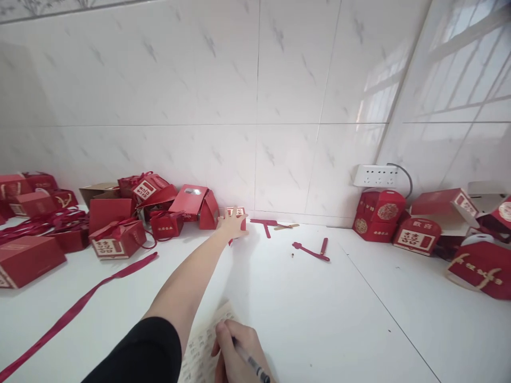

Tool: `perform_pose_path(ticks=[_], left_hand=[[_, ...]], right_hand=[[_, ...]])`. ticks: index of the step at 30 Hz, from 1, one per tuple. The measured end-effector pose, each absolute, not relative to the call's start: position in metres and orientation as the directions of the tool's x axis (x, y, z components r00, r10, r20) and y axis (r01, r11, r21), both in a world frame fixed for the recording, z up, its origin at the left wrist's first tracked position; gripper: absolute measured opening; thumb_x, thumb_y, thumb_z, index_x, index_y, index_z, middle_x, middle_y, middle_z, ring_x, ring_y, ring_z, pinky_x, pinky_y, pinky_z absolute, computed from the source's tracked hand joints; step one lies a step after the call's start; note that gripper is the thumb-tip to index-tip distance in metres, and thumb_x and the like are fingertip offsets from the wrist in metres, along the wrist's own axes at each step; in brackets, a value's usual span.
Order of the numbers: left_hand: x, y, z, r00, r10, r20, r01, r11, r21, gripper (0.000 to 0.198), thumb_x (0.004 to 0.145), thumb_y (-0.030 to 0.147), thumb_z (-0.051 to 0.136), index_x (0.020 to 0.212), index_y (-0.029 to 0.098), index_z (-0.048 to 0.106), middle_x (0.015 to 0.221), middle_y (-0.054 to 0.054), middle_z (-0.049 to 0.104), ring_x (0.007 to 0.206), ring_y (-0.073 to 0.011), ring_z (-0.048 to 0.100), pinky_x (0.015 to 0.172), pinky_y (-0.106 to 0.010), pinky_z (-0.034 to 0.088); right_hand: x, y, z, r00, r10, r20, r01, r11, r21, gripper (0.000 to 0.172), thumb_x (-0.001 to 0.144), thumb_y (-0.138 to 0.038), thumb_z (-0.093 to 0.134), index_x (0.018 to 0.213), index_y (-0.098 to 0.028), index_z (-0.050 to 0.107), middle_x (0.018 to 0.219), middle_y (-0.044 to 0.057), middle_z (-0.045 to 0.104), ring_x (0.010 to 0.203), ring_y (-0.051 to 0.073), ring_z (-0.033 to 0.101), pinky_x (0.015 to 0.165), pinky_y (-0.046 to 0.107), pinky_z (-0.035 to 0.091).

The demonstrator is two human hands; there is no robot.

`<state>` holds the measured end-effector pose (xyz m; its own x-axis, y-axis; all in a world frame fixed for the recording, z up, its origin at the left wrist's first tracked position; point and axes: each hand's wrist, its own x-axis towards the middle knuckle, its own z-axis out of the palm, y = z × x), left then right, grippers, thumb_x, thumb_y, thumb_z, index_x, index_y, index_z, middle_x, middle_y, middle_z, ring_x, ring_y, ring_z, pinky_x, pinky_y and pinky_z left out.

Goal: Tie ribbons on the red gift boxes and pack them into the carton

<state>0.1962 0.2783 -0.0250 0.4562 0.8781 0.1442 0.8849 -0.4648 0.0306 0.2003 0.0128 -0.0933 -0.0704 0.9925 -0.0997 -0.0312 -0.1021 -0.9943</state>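
My left hand [231,224] is stretched far out toward the wall, fingers spread over a small red box [240,211] with a pale printed panel. The hand covers much of that box, and I cannot tell how firmly it touches. Close to me, my right hand [241,348] is closed round a pen [252,363] with a clear barrel and dark end. Beneath it lies a sheet of paper [195,348] with rows of handwriting, partly hidden by the hand and my left arm.
Several red gift boxes [120,239] crowd the left side, with a long red ribbon [88,298] in front. More red boxes [379,215] stand at the right below a white power strip [375,175]. Red strips [311,251] lie near the tiled wall [287,165].
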Motion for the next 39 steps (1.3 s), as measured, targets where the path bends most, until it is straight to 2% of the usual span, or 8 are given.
perform_pose_path(ticks=[6, 10, 16, 20, 23, 29, 33, 39], left_hand=[[0.201, 0.271, -0.020, 0.286, 0.937, 0.201, 0.912, -0.330, 0.243, 0.031, 0.087, 0.035, 0.038, 0.115, 0.028, 0.049, 0.133, -0.014, 0.041, 0.127, -0.0370, 0.029, 0.091, -0.061, 0.033], [0.182, 0.263, -0.002, 0.141, 0.972, 0.189, 0.858, -0.215, 0.467, 0.035, 0.089, 0.043, 0.035, 0.120, 0.029, 0.040, 0.131, -0.014, 0.041, 0.120, -0.0318, 0.043, 0.086, -0.048, 0.044], [0.116, 0.207, 0.018, 0.133, 0.990, -0.043, 0.659, -0.056, 0.750, 0.035, 0.093, 0.045, 0.010, 0.120, 0.030, 0.028, 0.123, -0.008, 0.052, 0.089, -0.0123, 0.063, 0.064, -0.027, 0.054], [0.066, 0.128, 0.012, 0.286, 0.907, -0.308, 0.381, 0.187, 0.905, 0.030, 0.089, 0.046, 0.032, 0.114, 0.030, 0.033, 0.123, -0.008, 0.052, 0.091, -0.0159, 0.062, 0.065, -0.031, 0.056], [0.042, 0.071, 0.012, 0.408, 0.838, -0.363, 0.250, 0.280, 0.927, 0.033, 0.084, 0.045, 0.044, 0.113, 0.031, 0.037, 0.123, -0.007, 0.049, 0.096, -0.0193, 0.060, 0.069, -0.036, 0.057], [0.032, 0.029, 0.005, 0.522, 0.829, -0.203, 0.280, 0.058, 0.958, 0.042, 0.083, 0.048, 0.047, 0.119, 0.027, 0.041, 0.120, -0.009, 0.050, 0.097, -0.0207, 0.058, 0.076, -0.037, 0.054], [0.041, 0.035, -0.030, 0.312, 0.933, 0.181, 0.483, -0.320, 0.815, 0.035, 0.082, 0.045, 0.051, 0.109, 0.022, 0.050, 0.117, -0.009, 0.048, 0.109, -0.0214, 0.050, 0.094, -0.038, 0.045], [0.050, 0.033, -0.051, 0.255, 0.829, 0.498, 0.339, -0.558, 0.757, 0.033, 0.086, 0.038, 0.042, 0.117, 0.024, 0.046, 0.136, -0.007, 0.039, 0.129, -0.0201, 0.034, 0.105, -0.035, 0.035]], right_hand=[[0.202, 0.014, -0.098, -0.109, 0.991, -0.082, -0.034, -0.086, -0.996, 0.056, 0.080, -0.074, 0.034, 0.067, -0.021, 0.045, 0.038, -0.006, 0.043, 0.027, 0.007, 0.031, 0.029, 0.017, 0.023], [0.204, 0.019, -0.106, -0.092, 0.996, -0.013, -0.062, -0.019, -0.998, 0.060, 0.079, -0.077, 0.030, 0.070, -0.019, 0.044, 0.041, -0.004, 0.046, 0.029, 0.006, 0.034, 0.029, 0.016, 0.025], [0.217, 0.024, -0.101, 0.292, 0.934, 0.208, 0.014, 0.213, -0.977, 0.042, 0.084, -0.062, 0.042, 0.079, -0.020, 0.043, 0.066, 0.000, 0.053, 0.045, 0.009, 0.044, 0.035, 0.018, 0.033], [0.230, 0.024, -0.088, 0.405, 0.834, 0.374, 0.078, 0.376, -0.923, 0.035, 0.082, -0.055, 0.051, 0.090, -0.022, 0.042, 0.105, 0.009, 0.054, 0.078, 0.017, 0.057, 0.049, 0.025, 0.049], [0.232, 0.017, -0.077, 0.302, 0.861, 0.408, 0.092, 0.400, -0.912, 0.029, 0.082, -0.047, 0.053, 0.089, -0.021, 0.043, 0.108, 0.009, 0.056, 0.091, 0.019, 0.056, 0.070, 0.032, 0.051], [0.236, 0.001, -0.064, 0.144, 0.854, 0.500, 0.251, 0.458, -0.853, 0.027, 0.081, -0.046, 0.047, 0.074, -0.020, 0.047, 0.069, 0.001, 0.053, 0.063, 0.015, 0.048, 0.058, 0.027, 0.040], [0.240, 0.000, -0.061, 0.110, 0.882, 0.458, 0.311, 0.407, -0.859, 0.030, 0.080, -0.046, 0.047, 0.066, -0.019, 0.045, 0.060, -0.002, 0.046, 0.056, 0.012, 0.040, 0.052, 0.025, 0.035], [0.233, -0.002, -0.061, 0.147, 0.915, 0.375, 0.208, 0.342, -0.916, 0.031, 0.078, -0.046, 0.050, 0.063, -0.020, 0.042, 0.058, -0.003, 0.044, 0.056, 0.012, 0.042, 0.054, 0.025, 0.045]])
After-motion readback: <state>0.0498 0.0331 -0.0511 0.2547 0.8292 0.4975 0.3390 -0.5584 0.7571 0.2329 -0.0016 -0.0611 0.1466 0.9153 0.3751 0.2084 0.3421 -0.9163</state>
